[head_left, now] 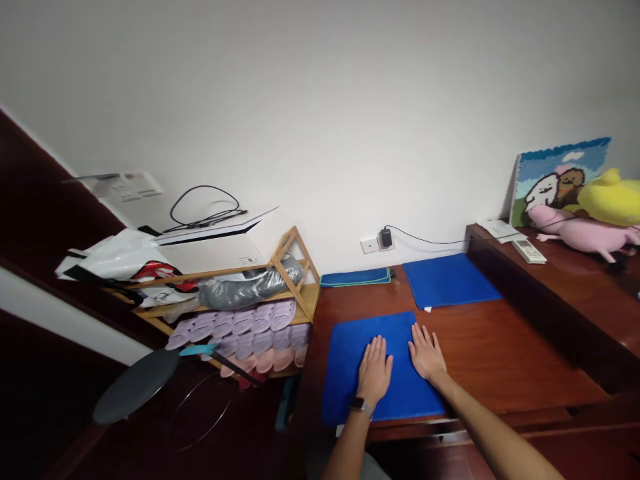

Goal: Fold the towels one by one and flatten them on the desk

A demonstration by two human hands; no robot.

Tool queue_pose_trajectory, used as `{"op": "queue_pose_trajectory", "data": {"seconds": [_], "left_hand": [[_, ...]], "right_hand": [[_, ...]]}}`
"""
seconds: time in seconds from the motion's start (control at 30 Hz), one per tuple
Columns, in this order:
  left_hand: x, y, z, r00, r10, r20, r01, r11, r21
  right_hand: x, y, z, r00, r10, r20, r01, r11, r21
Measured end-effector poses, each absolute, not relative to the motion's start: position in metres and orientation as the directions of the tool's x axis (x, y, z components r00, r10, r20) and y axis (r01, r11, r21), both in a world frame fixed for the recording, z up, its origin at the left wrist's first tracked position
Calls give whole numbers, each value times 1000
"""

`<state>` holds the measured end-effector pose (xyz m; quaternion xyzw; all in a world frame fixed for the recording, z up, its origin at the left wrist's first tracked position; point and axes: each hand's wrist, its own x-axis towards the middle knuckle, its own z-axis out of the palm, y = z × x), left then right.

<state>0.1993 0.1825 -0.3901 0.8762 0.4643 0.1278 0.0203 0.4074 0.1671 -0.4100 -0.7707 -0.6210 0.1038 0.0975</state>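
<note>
A blue cloth (345, 363) lies spread flat near the front edge of the wooden desk (480, 340). My left hand (375, 373), with a watch on its wrist, rests flat on the middle of this cloth, fingers stretched out. My right hand (426, 353) lies palm down along the cloth's right edge, partly over the bare wood, its fingers a little apart. Neither hand holds anything. Farther back on the desk is a second blue cloth (450, 281), also flat. A folded blue cloth with green edging (355, 277) sits at the back left against the wall.
On the left stands a wooden rack (305, 303) with lilac and pink slippers (245, 323), a white box (215, 250) and bags. A round stool (137, 387) is before it. A raised ledge at right bears a remote (529, 251) and plush toys (585, 230). A charger (386, 237) is plugged into the wall.
</note>
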Motion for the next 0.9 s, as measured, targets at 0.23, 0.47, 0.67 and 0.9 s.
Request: {"op": "queue_pose_trajectory", "data": {"seconds": [0.23, 0.47, 0.67, 0.9], "left_hand": [[252, 218, -397, 542, 833, 108, 812, -553, 188], [114, 239, -410, 271, 950, 154, 954, -287, 88], [75, 238, -420, 192, 961, 201, 973, -214, 90], [83, 240, -423, 177, 961, 213, 973, -204, 109]], "right_hand": [[408, 168, -409, 199, 979, -40, 936, -202, -288], [407, 168, -406, 214, 976, -40, 932, -216, -291], [407, 166, -406, 219, 974, -56, 937, -226, -266], [408, 168, -396, 212, 973, -93, 935, -230, -271]]}}
